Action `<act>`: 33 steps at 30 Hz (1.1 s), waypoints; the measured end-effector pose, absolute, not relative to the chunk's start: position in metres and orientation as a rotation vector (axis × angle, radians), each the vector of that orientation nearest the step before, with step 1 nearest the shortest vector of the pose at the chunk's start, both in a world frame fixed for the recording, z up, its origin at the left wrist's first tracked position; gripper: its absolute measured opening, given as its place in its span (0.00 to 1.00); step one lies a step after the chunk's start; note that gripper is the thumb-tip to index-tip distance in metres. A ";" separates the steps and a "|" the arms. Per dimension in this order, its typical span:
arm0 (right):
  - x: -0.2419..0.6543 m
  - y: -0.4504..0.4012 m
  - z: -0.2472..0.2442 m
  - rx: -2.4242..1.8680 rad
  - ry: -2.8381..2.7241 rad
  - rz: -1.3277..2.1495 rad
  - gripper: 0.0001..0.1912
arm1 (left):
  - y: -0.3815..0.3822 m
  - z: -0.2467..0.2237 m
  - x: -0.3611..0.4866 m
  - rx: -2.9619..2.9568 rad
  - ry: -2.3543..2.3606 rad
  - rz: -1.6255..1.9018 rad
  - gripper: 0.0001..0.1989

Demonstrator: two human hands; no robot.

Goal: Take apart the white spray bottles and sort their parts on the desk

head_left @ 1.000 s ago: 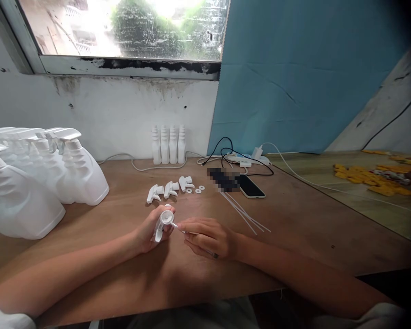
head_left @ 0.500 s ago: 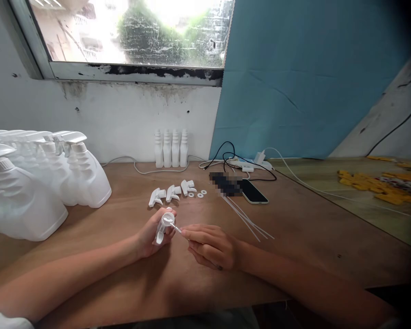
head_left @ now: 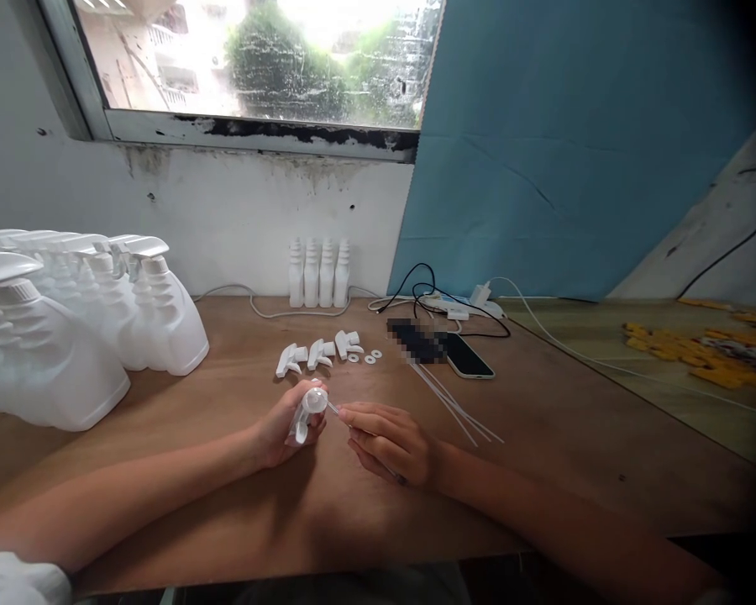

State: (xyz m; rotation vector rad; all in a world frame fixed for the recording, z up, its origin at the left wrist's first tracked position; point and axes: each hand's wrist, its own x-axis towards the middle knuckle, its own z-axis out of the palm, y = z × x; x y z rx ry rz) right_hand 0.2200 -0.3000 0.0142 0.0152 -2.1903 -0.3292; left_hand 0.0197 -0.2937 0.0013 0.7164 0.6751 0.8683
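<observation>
My left hand (head_left: pixel 281 428) is wrapped round a white spray head (head_left: pixel 301 420), whose round cap opening faces up toward me. My right hand (head_left: pixel 387 441) pinches a thin metallic tool (head_left: pixel 333 408), its tip close to the rim of the cap; whether they touch is hard to tell. Beyond my left hand lie three more white spray heads (head_left: pixel 320 355) in a row. Small white rings (head_left: pixel 370 360) rest to the right of them. Several thin white tubes (head_left: pixel 457 403) lie on the table beyond my right hand.
Large white spray bottles (head_left: pixel 170 323) crowd the left side of the brown table (head_left: pixel 554 445). Several small white bottles (head_left: pixel 312 277) stand against the wall. A phone (head_left: pixel 469 356), a blurred dark object (head_left: pixel 416 340) and cables with a power strip (head_left: pixel 488 307) lie at the back right.
The tool's tip has drawn back from inside the cap to its right edge. The whole view has shifted slightly.
</observation>
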 end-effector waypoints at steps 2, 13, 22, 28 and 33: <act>0.222 -0.298 0.017 -0.015 -2.175 -0.376 0.09 | -0.293 0.003 0.020 0.708 0.675 0.851 0.12; 0.241 -0.273 0.014 -0.925 -2.193 0.088 0.05 | -0.295 0.007 0.023 0.716 0.694 0.864 0.10; 0.248 -0.260 0.009 -1.192 -2.498 0.062 0.05 | -0.293 0.000 0.017 1.336 0.970 0.913 0.18; 0.254 -0.256 0.002 -1.236 -2.579 0.116 0.17 | -0.290 -0.001 0.007 1.778 0.966 0.957 0.12; 0.253 -0.263 0.012 -1.250 -2.614 0.130 0.16 | -0.286 -0.003 0.005 1.958 1.106 0.880 0.14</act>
